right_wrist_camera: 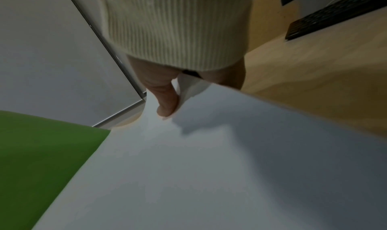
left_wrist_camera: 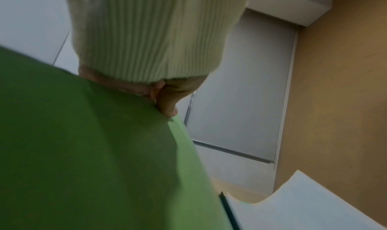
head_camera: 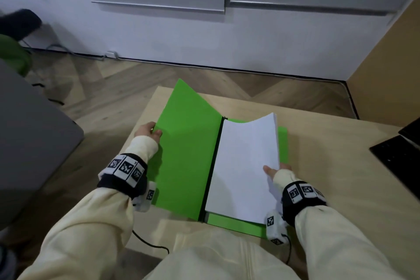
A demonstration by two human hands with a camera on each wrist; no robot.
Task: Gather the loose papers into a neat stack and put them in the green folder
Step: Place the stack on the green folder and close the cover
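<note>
Head view: the green folder (head_camera: 188, 143) is lying open on the wooden table (head_camera: 341, 166). Its left cover is pinched at the outer edge by the left hand (head_camera: 148, 130) and lifted up. The stack of white papers (head_camera: 245, 166) is held over the folder's right half, its right edge gripped by the right hand (head_camera: 276, 169).

Bare desk (head_camera: 329, 166) to the right of the green folder (head_camera: 188, 143), open until the black keyboard (head_camera: 400, 154) at the far right edge. The folder's raised left cover walls off the left side. The paper stack (head_camera: 243, 166) bows up over the right half.
</note>
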